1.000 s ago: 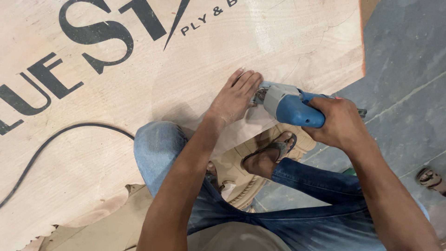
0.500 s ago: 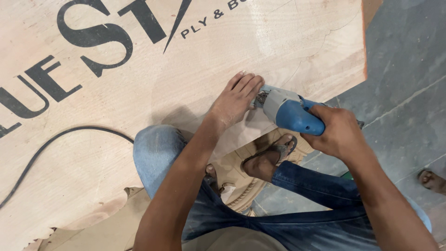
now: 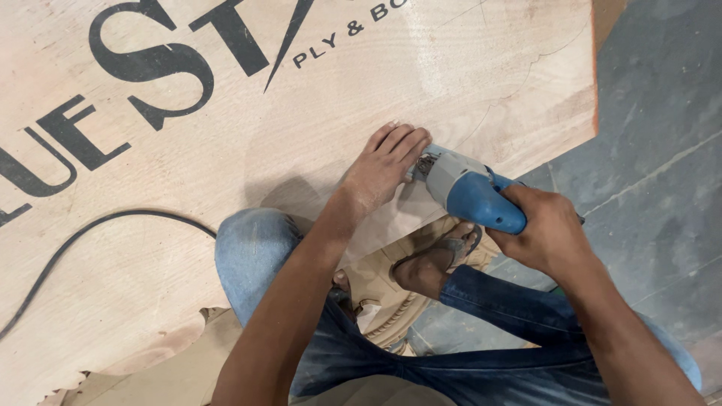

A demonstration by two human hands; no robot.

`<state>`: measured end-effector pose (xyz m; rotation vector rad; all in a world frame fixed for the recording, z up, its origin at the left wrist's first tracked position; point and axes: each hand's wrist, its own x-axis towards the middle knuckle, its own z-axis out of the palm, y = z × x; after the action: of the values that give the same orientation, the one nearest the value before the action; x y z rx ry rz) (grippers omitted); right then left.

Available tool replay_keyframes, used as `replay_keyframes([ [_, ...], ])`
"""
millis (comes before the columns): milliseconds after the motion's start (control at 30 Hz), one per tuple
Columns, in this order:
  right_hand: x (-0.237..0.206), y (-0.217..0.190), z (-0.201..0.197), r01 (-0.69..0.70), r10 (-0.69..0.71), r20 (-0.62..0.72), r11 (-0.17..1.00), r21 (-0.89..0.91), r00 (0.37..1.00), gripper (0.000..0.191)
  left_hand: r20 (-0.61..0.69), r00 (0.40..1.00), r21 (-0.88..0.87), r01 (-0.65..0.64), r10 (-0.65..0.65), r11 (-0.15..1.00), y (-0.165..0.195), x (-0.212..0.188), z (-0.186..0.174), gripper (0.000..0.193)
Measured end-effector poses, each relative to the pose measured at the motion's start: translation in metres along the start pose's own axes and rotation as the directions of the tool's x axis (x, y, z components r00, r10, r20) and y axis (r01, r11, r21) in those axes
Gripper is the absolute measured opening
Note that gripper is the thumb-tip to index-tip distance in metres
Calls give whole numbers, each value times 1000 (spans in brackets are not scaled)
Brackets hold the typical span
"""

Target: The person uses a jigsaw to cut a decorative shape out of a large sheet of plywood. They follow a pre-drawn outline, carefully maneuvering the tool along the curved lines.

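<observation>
Plywood (image 3: 316, 135) lay on grey floor (image 3: 654, 113). Left hand (image 3: 380, 169) pressed flat, fingers spread (beside the blade). Right hand (image 3: 545, 233) gripped saw (image 3: 470, 192).

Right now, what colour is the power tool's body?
Blue, with a grey metal nose, on the power tool in the right hand; head view shows it.

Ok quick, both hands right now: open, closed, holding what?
Left hand: open, flat on the plywood sheet, beside the tool's front.
Right hand: closed around the blue power tool.
</observation>
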<state>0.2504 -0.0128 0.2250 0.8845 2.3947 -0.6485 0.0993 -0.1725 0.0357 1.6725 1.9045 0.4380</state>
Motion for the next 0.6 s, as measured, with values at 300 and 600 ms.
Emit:
replay_keyframes([
  [300, -3, 1, 4, 30, -28, -56, 999, 32, 998, 38, 9, 1000, -28, 3, -2, 1000, -2, 3, 2, 82],
  [600, -5, 0, 8, 68, -63, -85, 996, 57, 994, 31, 36, 999, -41, 19, -18, 999, 0, 1, -5, 82],
])
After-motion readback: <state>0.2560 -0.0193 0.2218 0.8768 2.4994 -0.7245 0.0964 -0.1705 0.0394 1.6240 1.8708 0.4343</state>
